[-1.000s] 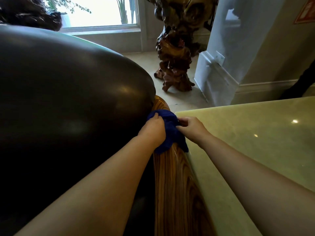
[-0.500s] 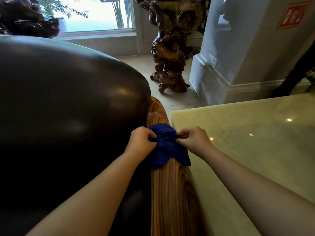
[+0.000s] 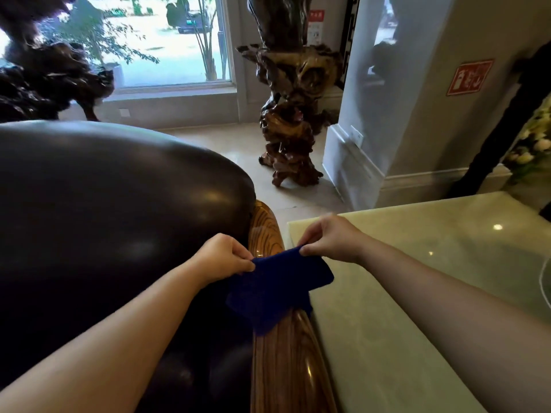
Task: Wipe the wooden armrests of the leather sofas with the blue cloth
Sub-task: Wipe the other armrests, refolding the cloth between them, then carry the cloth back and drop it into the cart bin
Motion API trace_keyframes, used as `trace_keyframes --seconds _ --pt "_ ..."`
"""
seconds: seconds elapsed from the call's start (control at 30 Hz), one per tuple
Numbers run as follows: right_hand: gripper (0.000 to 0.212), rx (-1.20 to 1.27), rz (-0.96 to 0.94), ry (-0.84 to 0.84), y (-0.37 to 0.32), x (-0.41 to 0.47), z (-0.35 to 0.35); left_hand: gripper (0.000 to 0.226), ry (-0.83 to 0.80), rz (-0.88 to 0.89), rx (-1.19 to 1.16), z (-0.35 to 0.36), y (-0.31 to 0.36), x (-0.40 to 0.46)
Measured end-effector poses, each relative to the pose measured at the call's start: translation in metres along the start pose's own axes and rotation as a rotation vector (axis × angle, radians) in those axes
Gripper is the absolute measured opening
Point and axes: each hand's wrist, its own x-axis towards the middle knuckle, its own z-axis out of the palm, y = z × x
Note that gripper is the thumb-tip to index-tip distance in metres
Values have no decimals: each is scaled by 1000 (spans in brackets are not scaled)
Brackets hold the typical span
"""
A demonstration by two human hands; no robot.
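Note:
The blue cloth (image 3: 277, 290) hangs spread between both hands, its lower part draped over the wooden armrest (image 3: 283, 359). My left hand (image 3: 222, 257) pinches the cloth's left top corner, just above the seam between the dark leather sofa (image 3: 104, 210) and the wood. My right hand (image 3: 331, 238) pinches the right top corner, over the armrest's right side. The striped, glossy armrest runs from the bottom centre up to its rounded far end (image 3: 264, 225). The stretch of wood under the cloth is hidden.
A pale green stone tabletop (image 3: 417, 293) sits directly right of the armrest. Beyond the sofa stand a carved root sculpture (image 3: 292, 123) on the floor, a white pillar (image 3: 387, 114) and a window (image 3: 149, 40). Another dark root carving (image 3: 44, 81) sits at the back left.
The hands pulled apart and lifted, stretching the bunched cloth into a flat sheet, and came back toward me along the armrest. The view tilted up, showing more of the room.

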Motion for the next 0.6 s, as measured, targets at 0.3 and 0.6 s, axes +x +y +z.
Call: trace_keyframes --seconds 0.3,0.6 --pt "16 6 -140 4 -104 -37 -93 28 70 69 -53 -77 85 -58" --pt "10 -93 -300 27 -263 -106 -184 10 192 244 186 -205 210 -192"
